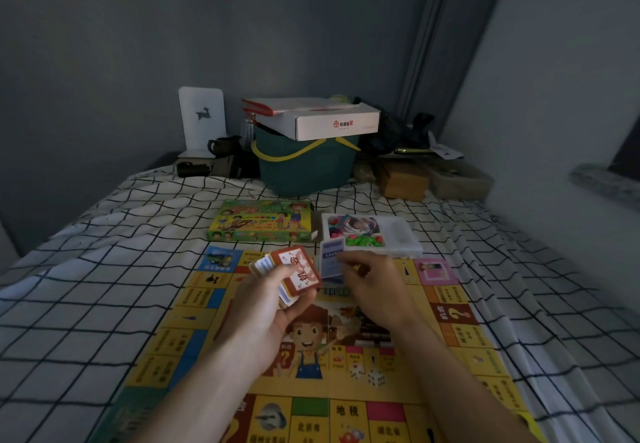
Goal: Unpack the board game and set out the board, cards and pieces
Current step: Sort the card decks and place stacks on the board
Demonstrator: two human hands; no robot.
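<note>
A bed (86,297) with a black-gridded white sheet carries the unfolded game board (346,349), the green game box (261,221), a white plastic tray (398,235) and a teal basket (304,169).

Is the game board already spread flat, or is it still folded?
Spread. The game board lies open and flat on the checked bedsheet, its printed squares showing along every visible edge, beneath both hands.

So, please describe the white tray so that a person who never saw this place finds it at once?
Start from the yellow game board spread on the checked bedsheet. Just past its far right corner, right of the green game box, lies the white plastic tray. It alone has compartments, one with small green pieces; the box beside it is printed cardboard.
</note>
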